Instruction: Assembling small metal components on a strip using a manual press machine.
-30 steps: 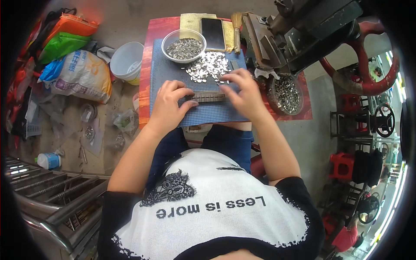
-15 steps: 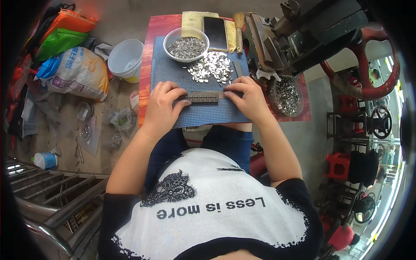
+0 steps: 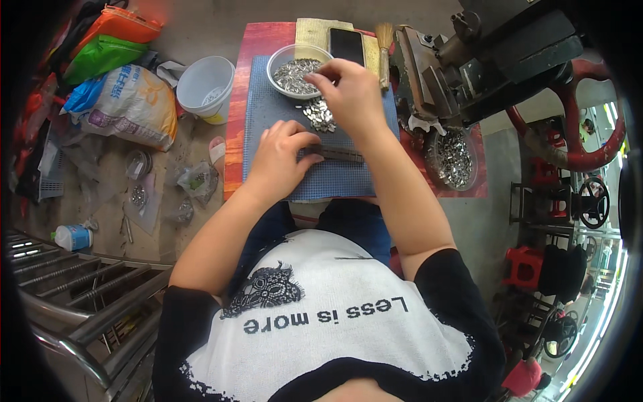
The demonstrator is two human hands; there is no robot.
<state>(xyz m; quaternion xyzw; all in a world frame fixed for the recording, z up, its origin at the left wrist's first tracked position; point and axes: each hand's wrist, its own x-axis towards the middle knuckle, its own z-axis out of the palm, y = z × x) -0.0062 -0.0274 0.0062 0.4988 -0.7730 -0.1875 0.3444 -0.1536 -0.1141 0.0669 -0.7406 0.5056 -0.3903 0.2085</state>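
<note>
My left hand (image 3: 280,159) grips the left end of a dark slotted metal bar (image 3: 343,155), thumb on the near side and fingers on the far side. The bar lies on a blue textured mat (image 3: 311,186). My right hand (image 3: 355,94) is over the right rim of a clear round bowl (image 3: 270,75) of small slim metal pieces (image 3: 292,75). Its thumb and forefinger are drawn together at the pieces; anything between them is too small to make out. A loose pile of shiny flat metal pieces (image 3: 320,115) lies by the bowl, partly behind my right hand.
A phone (image 3: 346,44) on a yellow cloth (image 3: 309,30) and a brush (image 3: 384,57) lie at the back. A heavy machine with a red handwheel (image 3: 573,127) stands right, above a tub of metal pieces (image 3: 453,157). A white bucket (image 3: 201,84) and a sack (image 3: 127,110) stand left.
My right hand has left the right end of the bar and moved up to the bowl. My left hand stays on the bar. The whole view has shifted slightly.
</note>
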